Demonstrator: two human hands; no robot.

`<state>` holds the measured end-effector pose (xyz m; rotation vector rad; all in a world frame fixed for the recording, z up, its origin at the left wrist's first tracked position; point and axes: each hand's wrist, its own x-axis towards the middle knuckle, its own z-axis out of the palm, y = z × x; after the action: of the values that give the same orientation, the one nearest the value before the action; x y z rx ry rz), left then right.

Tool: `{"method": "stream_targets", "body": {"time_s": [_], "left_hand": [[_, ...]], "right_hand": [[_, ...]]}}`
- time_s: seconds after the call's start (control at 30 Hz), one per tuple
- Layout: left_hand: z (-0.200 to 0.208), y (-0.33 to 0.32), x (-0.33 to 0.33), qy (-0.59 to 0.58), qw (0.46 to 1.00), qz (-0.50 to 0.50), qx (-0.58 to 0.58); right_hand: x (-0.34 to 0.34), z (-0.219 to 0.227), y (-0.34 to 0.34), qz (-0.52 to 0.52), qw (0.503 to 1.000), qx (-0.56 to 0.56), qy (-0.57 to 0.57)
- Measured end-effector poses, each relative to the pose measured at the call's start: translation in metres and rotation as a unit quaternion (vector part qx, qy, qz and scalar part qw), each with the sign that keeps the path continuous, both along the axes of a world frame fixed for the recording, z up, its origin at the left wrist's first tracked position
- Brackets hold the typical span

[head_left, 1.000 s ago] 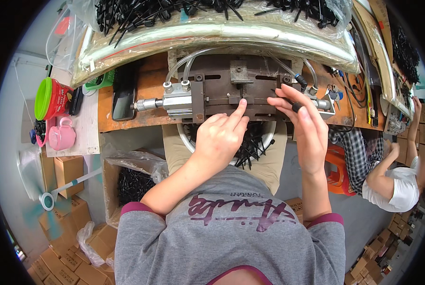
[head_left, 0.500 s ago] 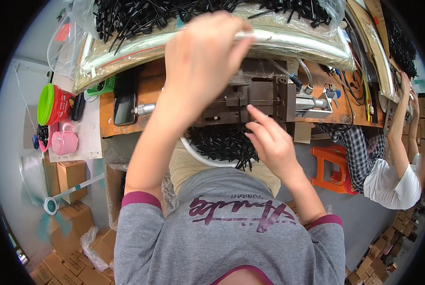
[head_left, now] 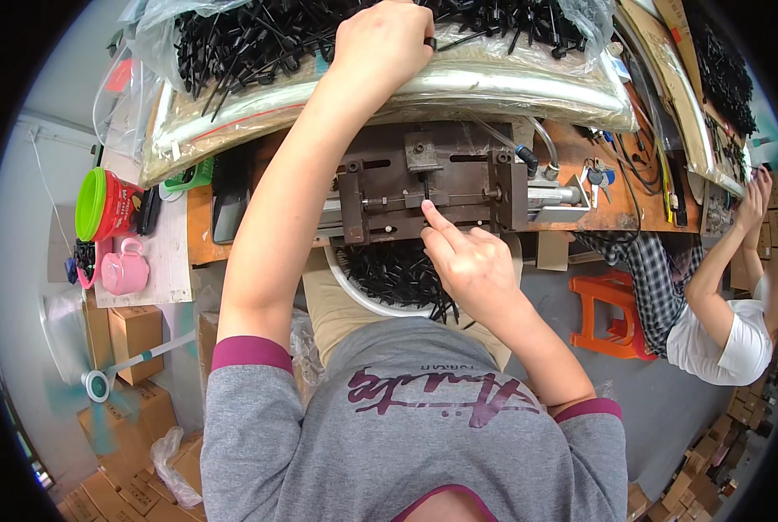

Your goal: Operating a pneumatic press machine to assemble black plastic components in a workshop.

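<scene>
My left hand (head_left: 382,42) reaches over the heap of black long-stemmed plastic parts (head_left: 258,39), its fingers curled closed. A stubby black end shows at its fingertips, so it seems to pinch one such part. In front of me a dark metal fixture (head_left: 376,228) lies on the bench, with a slim black plastic part (head_left: 425,184) upright in its middle block. The index finger of my right hand (head_left: 469,268) is stretched out, its tip against the lower end of that part; the other fingers are loosely bent and hold nothing.
A white tub (head_left: 347,283) of black parts sits at my lap. Air cylinder (head_left: 556,198) and hoses flank the fixture; keys (head_left: 596,176) lie beyond. At left are a red-green bucket (head_left: 110,204) and pink cup (head_left: 125,271). A co-worker (head_left: 728,322) sits right, near an orange stool (head_left: 606,317).
My left hand has moved up and away onto the heap and closed at a part. My right hand has shifted slightly left, its index finger now touching the part in the fixture.
</scene>
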<state>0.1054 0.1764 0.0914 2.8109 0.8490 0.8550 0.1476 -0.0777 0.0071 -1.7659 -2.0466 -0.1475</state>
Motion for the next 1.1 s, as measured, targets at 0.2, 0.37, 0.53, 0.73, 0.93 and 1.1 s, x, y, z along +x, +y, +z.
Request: {"method": "stream_targets", "body": {"time_s": [0.2,0.37,0.53,0.73,0.93,1.1], "left_hand": [[0.019,-0.046,-0.050,-0.117,0.959,-0.093,-0.240],[0.003,-0.113,-0.088,-0.140,0.940,-0.173,-0.258],[-0.044,-0.169,-0.114,-0.071,0.971,-0.141,-0.178],[-0.093,-0.185,-0.115,-0.007,0.991,-0.099,-0.088],[-0.092,-0.173,-0.103,0.016,0.995,-0.082,-0.056],[-0.090,-0.174,-0.103,0.049,0.994,-0.075,-0.068]], "right_hand": [[0.046,0.048,0.031,-0.012,0.980,0.080,0.184],[0.121,0.071,0.110,-0.113,0.969,0.220,0.010],[0.151,0.074,0.158,-0.134,0.987,0.077,-0.048],[0.143,0.075,0.157,-0.079,0.995,0.061,-0.025],[0.142,0.080,0.157,-0.051,0.995,0.065,-0.060],[0.161,0.078,0.157,0.023,0.992,0.066,-0.106]]}}
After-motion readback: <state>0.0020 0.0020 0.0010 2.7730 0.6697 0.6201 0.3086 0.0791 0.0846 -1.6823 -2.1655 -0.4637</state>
